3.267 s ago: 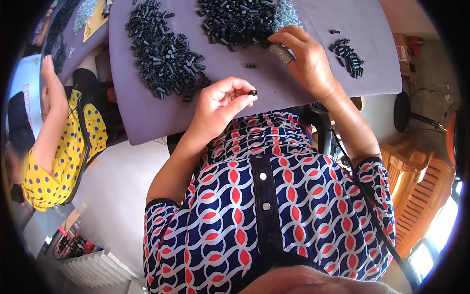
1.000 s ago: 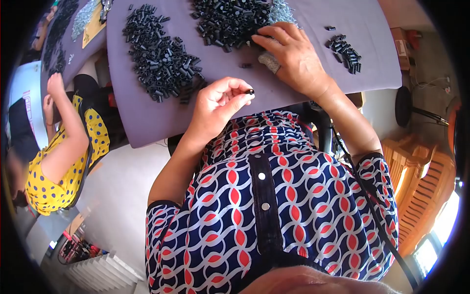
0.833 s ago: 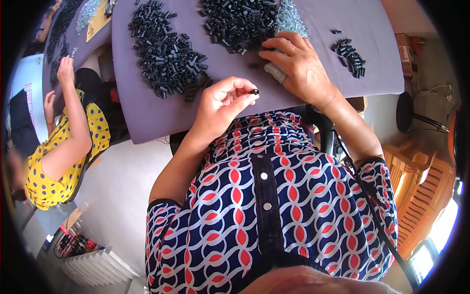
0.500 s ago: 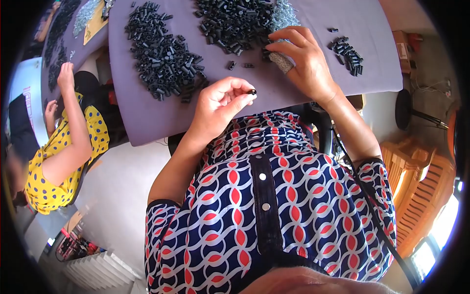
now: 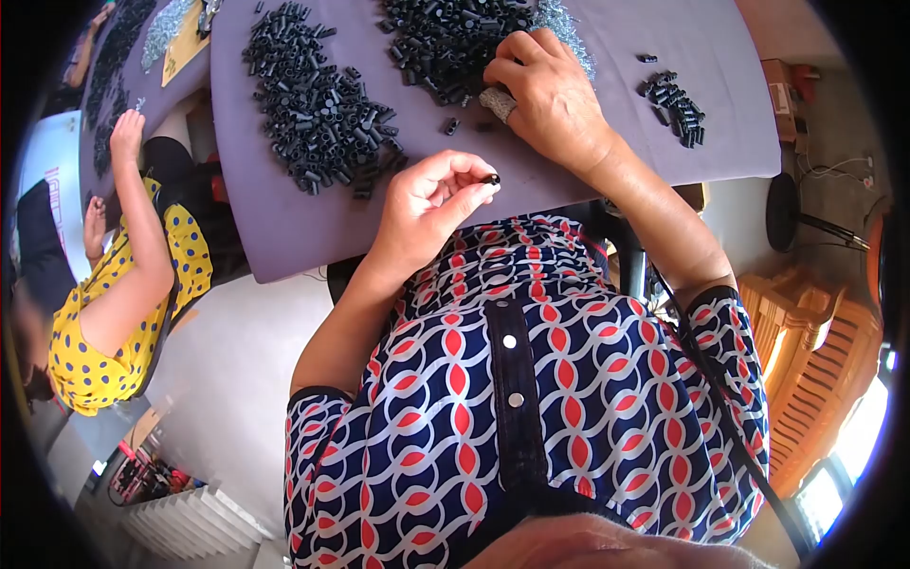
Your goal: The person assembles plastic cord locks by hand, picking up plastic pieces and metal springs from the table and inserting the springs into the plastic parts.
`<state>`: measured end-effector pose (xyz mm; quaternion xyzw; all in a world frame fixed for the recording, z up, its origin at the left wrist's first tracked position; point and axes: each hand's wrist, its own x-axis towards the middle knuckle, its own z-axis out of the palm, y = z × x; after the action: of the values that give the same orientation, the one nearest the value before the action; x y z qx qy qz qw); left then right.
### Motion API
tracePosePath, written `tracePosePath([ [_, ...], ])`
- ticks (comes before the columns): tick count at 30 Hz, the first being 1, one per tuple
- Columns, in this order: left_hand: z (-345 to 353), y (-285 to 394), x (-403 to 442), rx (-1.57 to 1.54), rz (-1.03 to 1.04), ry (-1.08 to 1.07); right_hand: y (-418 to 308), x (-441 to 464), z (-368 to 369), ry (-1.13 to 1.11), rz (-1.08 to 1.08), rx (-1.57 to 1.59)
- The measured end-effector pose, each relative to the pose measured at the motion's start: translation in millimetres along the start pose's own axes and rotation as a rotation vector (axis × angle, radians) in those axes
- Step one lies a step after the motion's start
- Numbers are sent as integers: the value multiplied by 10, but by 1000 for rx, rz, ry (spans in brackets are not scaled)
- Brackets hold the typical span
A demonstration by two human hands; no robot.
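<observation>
Between the thumb and fingertips of my left hand (image 5: 427,209) is a small black cylindrical part (image 5: 490,179), held just above the table's near edge. My right hand (image 5: 557,104) reaches to the right edge of the middle pile of black parts (image 5: 455,47), fingers curled downward. A grey knitted wrap (image 5: 498,103) covers its thumb. Whatever those fingertips pinch is hidden beneath the hand. Just beyond the right hand lies a heap of small silvery metal pieces (image 5: 567,38). One loose black part (image 5: 452,125) lies between my hands and the middle pile.
A second large pile of black parts (image 5: 318,104) spreads over the left of the purple-grey table (image 5: 654,28). A smaller group (image 5: 675,106) lies to the right. At the far left, a person in a yellow dotted top (image 5: 123,313) works at another table. A wooden chair (image 5: 815,351) stands at right.
My right hand has moved left and slightly away from me, over the edge of the middle pile, and its fingers have curled down. My left hand stays nearly still with its part.
</observation>
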<state>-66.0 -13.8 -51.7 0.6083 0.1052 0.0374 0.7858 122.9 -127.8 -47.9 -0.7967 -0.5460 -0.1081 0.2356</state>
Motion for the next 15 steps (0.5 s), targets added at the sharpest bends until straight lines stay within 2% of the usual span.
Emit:
tracePosePath([
  [15, -5, -32, -14, -6, 29, -10, 48, -35, 24, 52, -31, 58],
])
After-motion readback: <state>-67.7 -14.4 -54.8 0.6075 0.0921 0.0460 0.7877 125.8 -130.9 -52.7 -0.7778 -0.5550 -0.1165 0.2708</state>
